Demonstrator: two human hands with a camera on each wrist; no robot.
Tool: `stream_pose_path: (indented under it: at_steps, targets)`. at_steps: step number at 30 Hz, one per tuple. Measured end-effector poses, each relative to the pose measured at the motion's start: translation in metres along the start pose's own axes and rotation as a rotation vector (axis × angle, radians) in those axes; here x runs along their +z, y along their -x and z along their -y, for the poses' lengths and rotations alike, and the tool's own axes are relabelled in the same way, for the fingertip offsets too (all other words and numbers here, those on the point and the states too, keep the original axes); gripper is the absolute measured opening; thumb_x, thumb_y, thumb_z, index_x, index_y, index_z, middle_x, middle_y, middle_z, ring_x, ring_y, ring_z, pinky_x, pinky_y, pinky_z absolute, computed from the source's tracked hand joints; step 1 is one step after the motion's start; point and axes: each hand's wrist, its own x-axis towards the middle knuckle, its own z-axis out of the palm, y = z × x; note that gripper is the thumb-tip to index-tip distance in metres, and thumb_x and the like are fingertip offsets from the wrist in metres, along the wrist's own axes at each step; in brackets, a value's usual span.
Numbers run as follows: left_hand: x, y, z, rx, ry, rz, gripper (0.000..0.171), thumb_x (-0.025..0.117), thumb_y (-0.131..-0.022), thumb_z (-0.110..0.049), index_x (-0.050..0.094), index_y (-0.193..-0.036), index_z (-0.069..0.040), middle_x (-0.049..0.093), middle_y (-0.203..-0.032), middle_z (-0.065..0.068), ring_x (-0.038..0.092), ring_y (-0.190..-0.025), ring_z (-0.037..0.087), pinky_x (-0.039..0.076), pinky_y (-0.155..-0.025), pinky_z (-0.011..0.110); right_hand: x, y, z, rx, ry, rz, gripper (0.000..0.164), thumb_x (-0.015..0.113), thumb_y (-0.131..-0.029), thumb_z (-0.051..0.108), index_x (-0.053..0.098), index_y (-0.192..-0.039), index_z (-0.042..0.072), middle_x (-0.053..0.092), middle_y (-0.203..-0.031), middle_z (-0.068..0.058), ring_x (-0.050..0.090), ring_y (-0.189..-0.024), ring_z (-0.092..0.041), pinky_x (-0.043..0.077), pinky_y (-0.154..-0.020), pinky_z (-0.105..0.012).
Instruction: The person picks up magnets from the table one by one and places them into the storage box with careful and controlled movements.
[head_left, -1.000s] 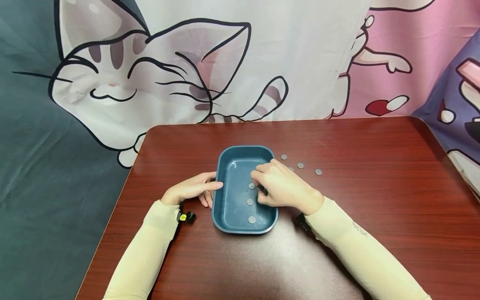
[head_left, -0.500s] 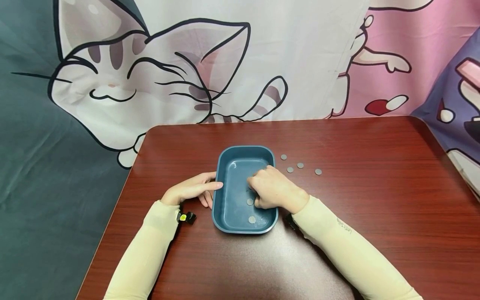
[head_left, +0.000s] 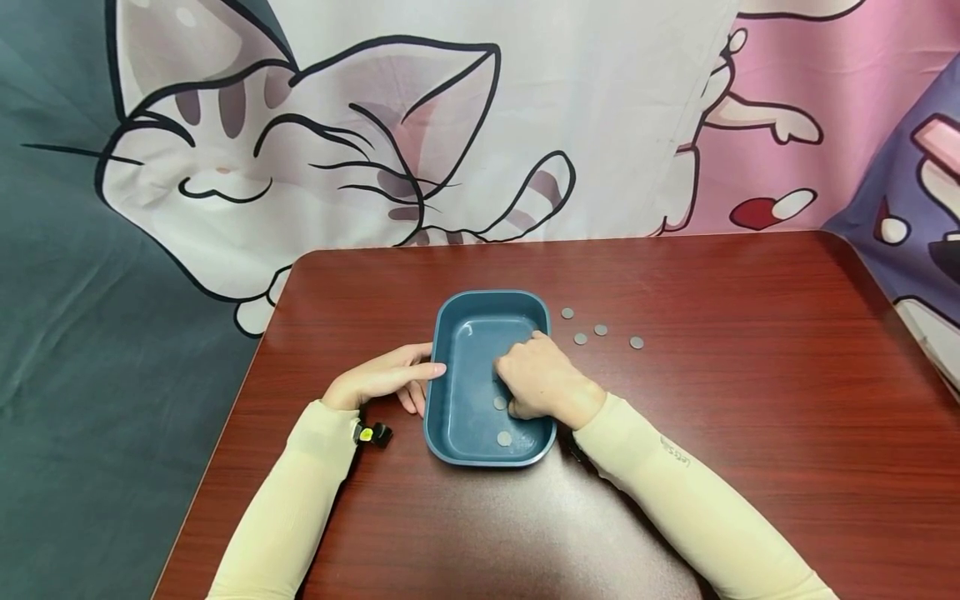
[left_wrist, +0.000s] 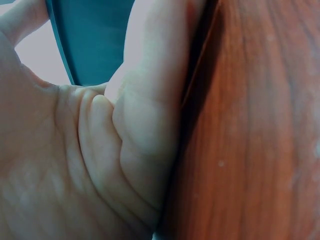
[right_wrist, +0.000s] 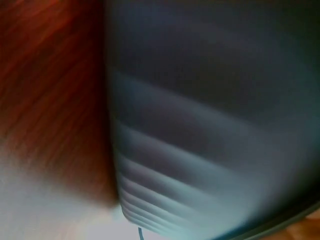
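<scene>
A blue rectangular tray (head_left: 469, 417) lies on the table. My left hand (head_left: 382, 379) holds its left side, the thumb over the rim and the other fingers against the outer wall; the left wrist view shows the palm (left_wrist: 60, 165) near the tray wall (left_wrist: 92, 40). My right hand (head_left: 543, 379) is inside the tray on the right, fingers bent down towards the bottom. Its fingertips and anything under them are hidden. Two small grey coins show in the tray, an upper coin (head_left: 500, 403) beside the right hand and a lower coin (head_left: 504, 438). The right wrist view shows only the tray's ribbed outer side (right_wrist: 175, 150), blurred.
Several more coins lie on the brown table (head_left: 750, 375) beyond the tray's right side, among them a near coin (head_left: 581, 339) and a far right coin (head_left: 637, 342). A cartoon cat curtain (head_left: 615, 108) hangs behind the table's back edge.
My right hand has moved slightly left and down into the tray, covering a third coin that showed before. The left hand and tray have stayed in place.
</scene>
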Motion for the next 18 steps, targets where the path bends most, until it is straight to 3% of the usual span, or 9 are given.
stream_pose_path:
  at_steps: [8, 18]
  targets:
    - [-0.0002, 0.0001, 0.0008, 0.003, 0.003, 0.003, 0.052, 0.052, -0.098, -0.043, 0.039, -0.143, -0.020, 0.071, -0.077, 0.022, 0.070, -0.066, 0.039, 0.060, -0.061, 0.047, -0.0010, 0.0018, 0.0016, -0.021, 0.052, 0.023, 0.027, 0.075, -0.065, 0.037, 0.063, -0.080, 0.018, 0.067, -0.070, -0.002, 0.066, -0.072, -0.021, 0.047, -0.078, -0.045]
    - [-0.0006, -0.0001, 0.0005, -0.001, -0.006, 0.002, 0.052, 0.052, -0.098, -0.043, 0.039, -0.143, -0.021, 0.071, -0.078, 0.022, 0.070, -0.066, 0.039, 0.059, -0.061, 0.047, 0.0014, 0.0034, 0.0011, -0.037, 0.048, 0.001, 0.025, 0.074, -0.066, 0.036, 0.063, -0.081, 0.019, 0.066, -0.071, 0.000, 0.066, -0.074, -0.020, 0.047, -0.078, -0.044]
